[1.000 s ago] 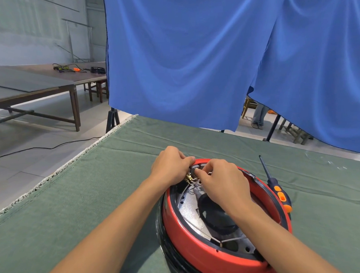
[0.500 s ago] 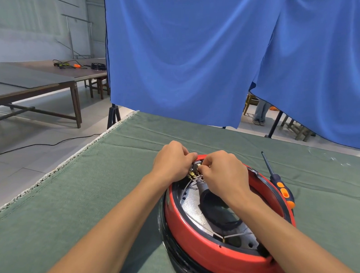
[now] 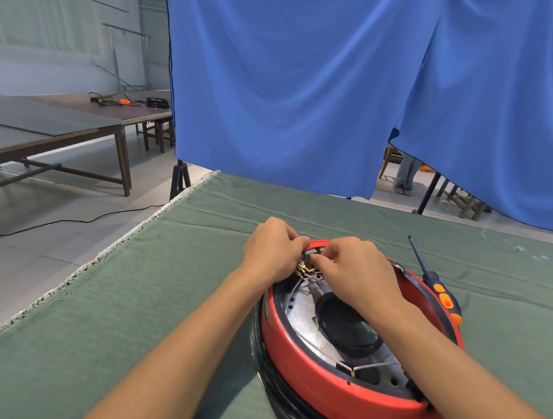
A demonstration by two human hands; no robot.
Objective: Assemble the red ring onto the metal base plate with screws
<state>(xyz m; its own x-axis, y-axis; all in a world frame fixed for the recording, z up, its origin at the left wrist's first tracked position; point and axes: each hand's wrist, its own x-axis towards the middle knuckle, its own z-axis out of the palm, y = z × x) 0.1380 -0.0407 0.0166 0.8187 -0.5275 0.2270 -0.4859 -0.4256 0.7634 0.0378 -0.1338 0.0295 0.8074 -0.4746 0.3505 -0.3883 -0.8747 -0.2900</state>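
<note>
**Mia:** Blue cloth (image 3: 295, 97) hangs at the back, and a green cloth (image 3: 146, 310) covers the table. What is the person doing?

**Ben:** Both hands are at the far edge of the red ring (image 3: 307, 363), at about 12 o'clock on it. The left hand (image 3: 270, 250) has its fingers curled in, pinching the little gold parts (image 3: 303, 267) there. The right hand (image 3: 350, 266) is curled too, pinching something small next to them. I cannot tell if that is a screw.

**Mia:** Where is the ring?

**Ben:** It sits around the shiny metal plate (image 3: 302, 312), on top of a black rim (image 3: 266, 361). It is close to the person, at about 5 o'clock on the table.

**Mia:** And the screwdriver (image 3: 439, 292)?

**Ben:** It lies on the cloth at 3 o'clock from the ring, just beside it. No hand touches it.

**Mia:** Is the ring hard to hold?

**Ben:** I think it is stiff and smooth, so it could slip a bit. It looks light enough for two hands. I would hold it by the outside edge, one hand on each side.

**Mia:** And the tiny parts?

**Ben:** They look easy to drop. The thin wires (image 3: 296, 283) could bend, so I would pinch softly, close to the tips.
</note>
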